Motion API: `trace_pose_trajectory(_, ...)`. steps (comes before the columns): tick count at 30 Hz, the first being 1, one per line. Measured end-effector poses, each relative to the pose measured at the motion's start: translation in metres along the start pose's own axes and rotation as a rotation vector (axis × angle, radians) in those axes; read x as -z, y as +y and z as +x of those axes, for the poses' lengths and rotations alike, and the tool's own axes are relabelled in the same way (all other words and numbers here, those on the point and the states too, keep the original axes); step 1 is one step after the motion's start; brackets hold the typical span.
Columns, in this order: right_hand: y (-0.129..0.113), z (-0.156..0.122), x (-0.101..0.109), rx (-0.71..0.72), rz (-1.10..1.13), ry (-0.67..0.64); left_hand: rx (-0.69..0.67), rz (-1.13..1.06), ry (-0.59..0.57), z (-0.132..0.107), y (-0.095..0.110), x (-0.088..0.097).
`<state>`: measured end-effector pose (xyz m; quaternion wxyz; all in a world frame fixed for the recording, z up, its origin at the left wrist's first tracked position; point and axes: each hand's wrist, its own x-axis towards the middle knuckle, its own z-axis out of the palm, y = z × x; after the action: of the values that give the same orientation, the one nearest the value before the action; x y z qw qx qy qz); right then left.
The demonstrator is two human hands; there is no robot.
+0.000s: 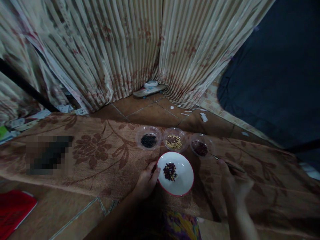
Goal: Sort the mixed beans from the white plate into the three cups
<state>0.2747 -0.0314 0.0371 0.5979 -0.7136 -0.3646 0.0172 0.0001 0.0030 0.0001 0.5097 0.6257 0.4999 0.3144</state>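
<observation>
My left hand [147, 180] grips the left rim of a white bowl [185, 176] with a red edge, thumb at the rim. A small heap of mixed dark and yellow beans [170, 171] lies in the bowl. My right hand [235, 186], slightly blurred, is closed around a thin metal utensil [213, 155]. The utensil's tip reaches into a clear plastic bowl [211, 143] of dark red beans [200, 148]; whether it is a spoon or a fork I cannot tell. Beside it stand a clear bowl with yellow beans [173, 142] and one with black beans [148, 141].
A brown flowered cloth [112, 180] covers the long table. A pixelated dark object [51, 155] lies at left. Beyond the table are a skateboard [150, 90], white scraps [204, 117] on the tiled floor, striped curtains [125, 50] and a large dark panel [277, 73].
</observation>
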Motion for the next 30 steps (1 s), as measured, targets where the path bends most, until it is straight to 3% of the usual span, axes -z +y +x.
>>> trace_pose_trajectory(5,-0.024,-0.038,0.009,-0.120,-0.025,-0.255,0.005,0.020,0.014,-0.001,0.000,0.000)
trace_pose_trajectory(12,-0.017,-0.073,0.015,-0.154,-0.031,-0.575,-0.006,0.034,-0.016,0.000,-0.002,0.000)
trace_pose_trajectory(18,-0.011,-0.082,0.014,-0.104,-0.067,-0.636,-0.045,0.044,-0.005,0.000,-0.004,-0.001)
trace_pose_trajectory(30,-0.009,-0.084,0.011,-0.069,-0.121,-0.631,-0.051,0.049,-0.008,0.000,-0.006,-0.001)
